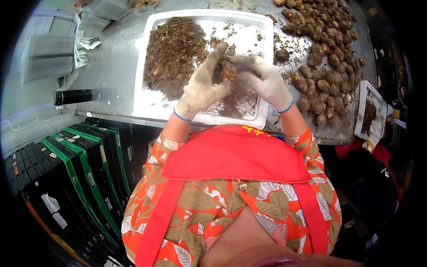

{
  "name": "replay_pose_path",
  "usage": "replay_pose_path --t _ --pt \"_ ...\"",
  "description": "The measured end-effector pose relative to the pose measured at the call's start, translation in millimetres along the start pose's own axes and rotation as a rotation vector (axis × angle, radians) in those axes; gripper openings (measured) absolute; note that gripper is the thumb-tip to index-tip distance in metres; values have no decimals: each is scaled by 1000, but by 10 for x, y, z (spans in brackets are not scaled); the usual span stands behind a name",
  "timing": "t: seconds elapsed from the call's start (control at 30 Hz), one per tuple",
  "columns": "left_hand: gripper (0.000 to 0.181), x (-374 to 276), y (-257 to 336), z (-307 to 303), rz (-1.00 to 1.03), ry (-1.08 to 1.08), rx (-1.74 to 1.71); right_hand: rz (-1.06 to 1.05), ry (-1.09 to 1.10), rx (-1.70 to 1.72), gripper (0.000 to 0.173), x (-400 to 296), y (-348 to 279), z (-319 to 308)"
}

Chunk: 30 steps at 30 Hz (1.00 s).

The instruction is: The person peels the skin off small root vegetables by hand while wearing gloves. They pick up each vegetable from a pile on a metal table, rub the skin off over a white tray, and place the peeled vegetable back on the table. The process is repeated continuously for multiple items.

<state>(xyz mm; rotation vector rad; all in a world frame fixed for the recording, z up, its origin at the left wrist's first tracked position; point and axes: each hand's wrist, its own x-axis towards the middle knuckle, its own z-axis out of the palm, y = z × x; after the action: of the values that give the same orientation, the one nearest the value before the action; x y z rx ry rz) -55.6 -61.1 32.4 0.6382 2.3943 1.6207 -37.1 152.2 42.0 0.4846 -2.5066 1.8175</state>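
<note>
A brown taro corm (229,70) is held between my two gloved hands above a white foam tray (141,76). My left hand (206,80), in a whitish knit glove with a dirty forefinger, grips it from the left. The fingers of my right hand (263,78), gloved the same way, touch its top and right side; how firmly they close on it is hard to tell. A heap of brown fibrous peelings (175,53) fills the tray's left part, and loose scraps lie on its right.
Many brown corms (325,83) are piled on the metal table (110,70) at right. A black cylinder (73,97) and clear plastic containers (50,55) are at left. Stacked black and green crates (83,167) stand below. Another person's gloved hand (376,130) is at a smaller tray (362,100).
</note>
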Motion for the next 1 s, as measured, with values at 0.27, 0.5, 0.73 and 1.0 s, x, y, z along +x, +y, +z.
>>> replay_pose_path --t 0.27,0.5,0.73,1.0 --pt "83 -7 104 47 -161 -130 -269 -115 184 -402 11 179 249 91" --pt "60 5 -15 8 -266 -41 -748 253 67 164 29 -29 -39 -34" --pt "55 -33 -94 141 -292 -29 -1101 -192 288 9 13 -63 -1 271" --pt "72 -60 -152 110 -171 -8 -1067 80 191 -194 20 -38 263 68"
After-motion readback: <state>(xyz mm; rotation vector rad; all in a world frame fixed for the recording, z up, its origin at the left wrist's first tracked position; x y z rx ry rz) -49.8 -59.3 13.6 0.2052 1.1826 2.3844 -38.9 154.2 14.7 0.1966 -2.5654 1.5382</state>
